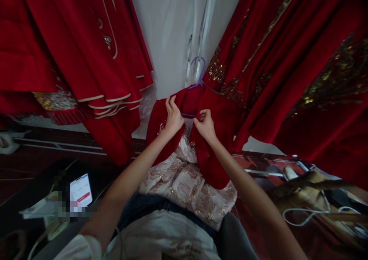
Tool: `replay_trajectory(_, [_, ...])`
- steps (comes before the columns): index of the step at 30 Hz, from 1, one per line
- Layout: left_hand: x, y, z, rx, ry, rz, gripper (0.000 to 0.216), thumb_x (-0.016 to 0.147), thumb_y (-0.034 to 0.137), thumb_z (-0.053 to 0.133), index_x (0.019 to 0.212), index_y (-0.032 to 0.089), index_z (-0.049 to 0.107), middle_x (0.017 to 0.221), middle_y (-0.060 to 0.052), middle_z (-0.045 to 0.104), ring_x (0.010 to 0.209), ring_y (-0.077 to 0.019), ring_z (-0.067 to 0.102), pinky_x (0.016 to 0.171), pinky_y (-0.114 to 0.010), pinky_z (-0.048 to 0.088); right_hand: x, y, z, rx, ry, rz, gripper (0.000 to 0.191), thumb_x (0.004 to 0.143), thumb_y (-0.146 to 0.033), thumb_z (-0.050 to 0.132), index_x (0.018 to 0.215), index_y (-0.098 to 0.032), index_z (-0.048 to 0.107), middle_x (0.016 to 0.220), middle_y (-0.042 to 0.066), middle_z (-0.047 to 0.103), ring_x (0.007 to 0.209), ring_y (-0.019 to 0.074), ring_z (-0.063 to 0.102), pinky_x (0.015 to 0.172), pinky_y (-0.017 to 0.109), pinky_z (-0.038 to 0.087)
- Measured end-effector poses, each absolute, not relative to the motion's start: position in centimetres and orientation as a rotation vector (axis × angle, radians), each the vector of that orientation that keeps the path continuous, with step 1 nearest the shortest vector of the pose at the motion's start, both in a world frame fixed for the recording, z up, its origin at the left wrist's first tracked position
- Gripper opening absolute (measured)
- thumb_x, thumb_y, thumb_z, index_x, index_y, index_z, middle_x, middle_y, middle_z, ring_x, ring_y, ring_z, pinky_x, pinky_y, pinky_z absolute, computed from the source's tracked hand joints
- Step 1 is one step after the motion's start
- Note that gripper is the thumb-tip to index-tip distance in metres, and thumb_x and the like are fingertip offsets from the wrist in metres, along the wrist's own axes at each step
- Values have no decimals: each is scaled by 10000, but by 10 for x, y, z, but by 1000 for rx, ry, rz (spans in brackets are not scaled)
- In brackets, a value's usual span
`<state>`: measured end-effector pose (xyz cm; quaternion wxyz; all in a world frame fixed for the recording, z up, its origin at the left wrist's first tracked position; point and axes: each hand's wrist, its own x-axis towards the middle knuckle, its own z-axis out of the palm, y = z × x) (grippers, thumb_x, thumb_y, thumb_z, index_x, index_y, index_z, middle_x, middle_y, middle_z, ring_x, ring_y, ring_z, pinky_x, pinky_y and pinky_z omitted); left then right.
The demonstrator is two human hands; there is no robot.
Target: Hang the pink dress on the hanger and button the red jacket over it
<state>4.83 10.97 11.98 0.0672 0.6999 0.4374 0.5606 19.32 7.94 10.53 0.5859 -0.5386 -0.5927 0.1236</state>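
1. The left hand [173,116] is closed around the upper edge of a red jacket [214,156], with its fingers curled over the cloth near the collar.
2. The right hand [204,125] is just beside it and pinches the same edge, fingertips bunched. A short stretch of the hanger's bar shows between the two hands.
3. The jacket is held out in front of the person at chest height on a purple hanger [198,70]. Its hook stands free above the hands and I can't see it caught on anything.
4. The jacket's lower half drapes onto a pale embroidered cloth [184,183] spread over the person's lap.
5. Risk, as I judge it: both grips are near the middle, so the outer shoulders could slide off the hanger's arms if the cloth is tugged unevenly.
6. The velvet could also snag on the gold trim of the red robes on the right [287,79], which hang close to the jacket.
7. If the jacket slips, it would fall into the lap or onto the dark floor [258,198], where a white cable [304,214] lies in loops.
8. Containers: I see no box, bag or basket. The hanger is the only thing carrying anything, and it carries the jacket.
9. More red robes [71,53] hang on the left, and a lit phone [81,193] lies low on the left.
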Motion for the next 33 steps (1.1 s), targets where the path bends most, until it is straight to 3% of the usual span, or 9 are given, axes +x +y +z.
replay_trajectory(5, [25, 89, 81, 1978, 1402, 1759, 520, 721, -3, 469, 1214, 157, 436, 1217, -152, 481, 1202, -253, 484, 1057, -431, 417, 199, 77, 89, -1321, -1328, 316, 305, 694, -281, 562, 943, -232, 391, 854, 20, 565, 739, 176, 578, 724, 323, 480])
replay_trajectory(10, [18, 83, 74, 2022, 1390, 1691, 206, 875, 161, 490, 1073, 201, 529, 1051, -79, 634, 995, -198, 613, 927, -354, 490, 195, 80, 88, -1212, -1363, 401, 261, 713, -279, 542, 938, -231, 418, 886, 26, 609, 775, 170, 610, 749, 314, 504])
replay_trajectory(18, [46, 68, 117, 2099, 1134, 1619, 225, 839, 135, 562, 1044, 202, 626, 1029, -50, 668, 920, -159, 651, 860, -282, 524, 177, 59, 111, -1082, -1520, 546, 220, 731, -269, 544, 914, -247, 423, 884, 12, 642, 766, 172, 640, 694, 304, 546])
replay_trajectory(24, [43, 64, 109, 1980, 1093, 1603, 291, 847, 168, 587, 1131, 214, 627, 1039, -57, 675, 932, -155, 664, 850, -285, 544, 170, 45, 103, -982, -1425, 513, 399, 741, -253, 600, 1073, -245, 379, 1077, 67, 621, 901, 169, 653, 723, 286, 566])
replay_trajectory(29, [44, 71, 104, 1751, 955, 1657, 180, 777, 129, 642, 939, 194, 599, 876, -17, 691, 825, -128, 683, 775, -257, 565, 164, 39, 100, -986, -1430, 369, 389, 803, -318, 616, 1131, -237, 424, 1073, 70, 607, 877, 164, 647, 696, 292, 579])
replay_trajectory(33, [41, 76, 109, 1847, 956, 1599, 106, 766, 110, 615, 829, 191, 592, 853, -3, 686, 786, -115, 674, 767, -257, 561, 165, 37, 103, -984, -1475, 338, 334, 894, -391, 523, 1179, -223, 478, 1119, 99, 620, 903, 176, 653, 692, 300, 580])
